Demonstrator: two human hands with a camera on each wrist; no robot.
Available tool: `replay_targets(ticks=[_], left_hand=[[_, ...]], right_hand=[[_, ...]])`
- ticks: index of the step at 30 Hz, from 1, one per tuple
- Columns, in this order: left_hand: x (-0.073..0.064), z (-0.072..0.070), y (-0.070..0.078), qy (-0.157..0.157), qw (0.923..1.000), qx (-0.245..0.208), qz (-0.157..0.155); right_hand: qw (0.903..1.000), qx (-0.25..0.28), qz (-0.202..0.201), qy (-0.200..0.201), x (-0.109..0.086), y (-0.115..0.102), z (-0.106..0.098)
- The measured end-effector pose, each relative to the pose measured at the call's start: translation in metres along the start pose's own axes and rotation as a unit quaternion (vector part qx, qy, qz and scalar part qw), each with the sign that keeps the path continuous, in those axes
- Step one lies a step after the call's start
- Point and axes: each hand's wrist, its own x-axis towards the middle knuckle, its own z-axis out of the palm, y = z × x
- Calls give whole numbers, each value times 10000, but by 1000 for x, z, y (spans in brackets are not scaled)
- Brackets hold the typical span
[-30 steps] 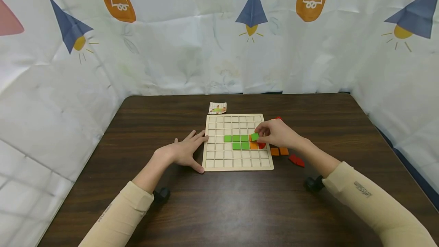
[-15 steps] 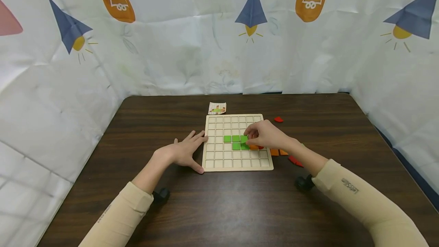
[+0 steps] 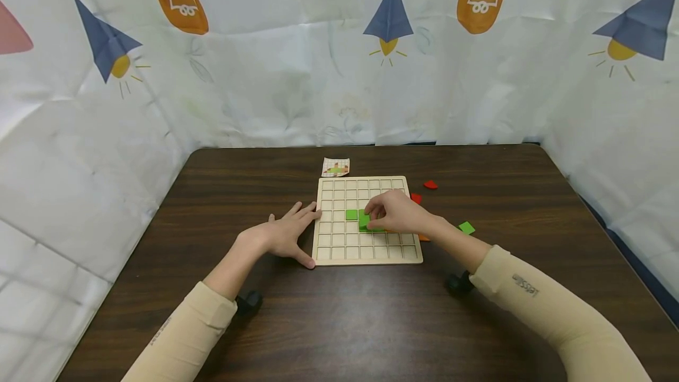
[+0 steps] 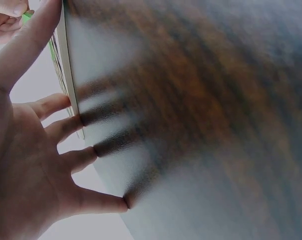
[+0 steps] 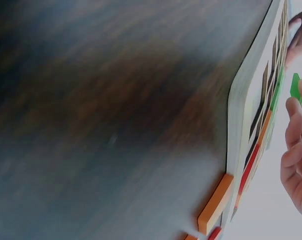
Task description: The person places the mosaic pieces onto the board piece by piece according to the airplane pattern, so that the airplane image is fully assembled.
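My left hand (image 3: 281, 236) lies with fingers spread at the left edge of a pale wooden grid board (image 3: 339, 246), thumb and fingertips touching its rim. In the left wrist view the same hand (image 4: 36, 165) shows straight fingers, some of them down on the table. Over the middle of the board, my right hand (image 3: 399, 212) pinches a green square tile (image 5: 295, 86) between thumb and fingertips. The held tile stands slightly above the board in the right wrist view. A green tile (image 3: 352, 215) sits in a cell just left of it. The right hand covers other tiles on the board.
A small picture card (image 3: 336, 167) lies behind the board. To the right are a red piece (image 3: 431, 184), another red piece (image 3: 416, 198) at the board's edge and a loose green tile (image 3: 467, 227). An orange tile (image 5: 216, 202) lies beside the board's right rim.
My right hand has moved left across the board with the green tile, from over the orange tiles to the green ones. The loose green tile has come into view. The left hand stays still.
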Motion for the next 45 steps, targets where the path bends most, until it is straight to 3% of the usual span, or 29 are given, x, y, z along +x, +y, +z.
replay_targets(ticks=[15,45], left_hand=[[1,0,0,-30,10000,43,4],[0,-1,2,-52,10000,-33,32]], right_hand=[[9995,-308,38,102,11,-12,12],[9968,-670,370,-242,22,-24,17]])
